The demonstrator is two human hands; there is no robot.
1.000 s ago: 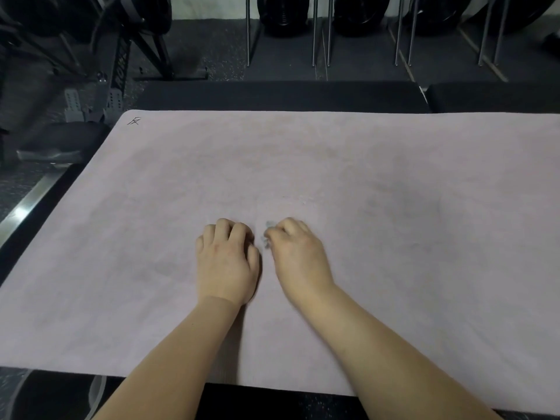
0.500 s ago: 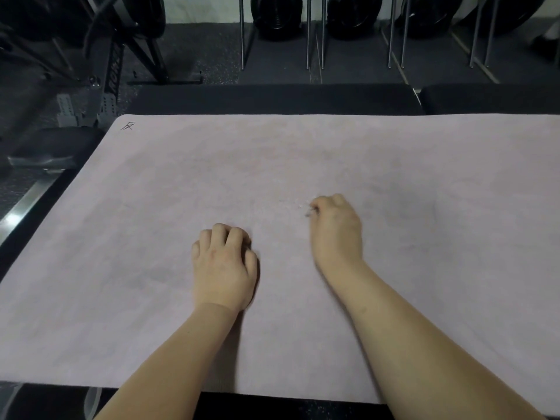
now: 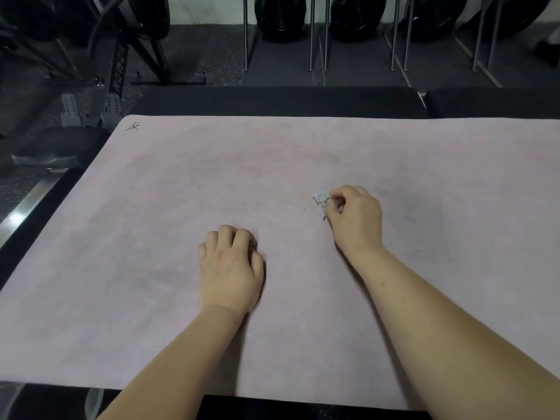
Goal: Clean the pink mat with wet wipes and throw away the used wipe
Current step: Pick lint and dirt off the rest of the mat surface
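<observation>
Mat (image 3: 151, 237), pink, lies flat and spread wide. R hand (image 3: 356, 221) is over the mat's middle, a bit to the right side, and pinches a small crumpled wipe (image 3: 321, 203) btw thumb and fingers; if the wipe touches the mat, I cannot tell. L hand (image 3: 230, 268) rests on the mat nearer its front edge, clenched, w/ nothing seen in it. Beyond the mat's far edge stand black weight plates (image 3: 280, 16).

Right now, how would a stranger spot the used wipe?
Look at the big pink mat. Right of its middle, the right hand pinches the wipe: a small crumpled wad, the only pale blue-grey thing against the pink.
</observation>
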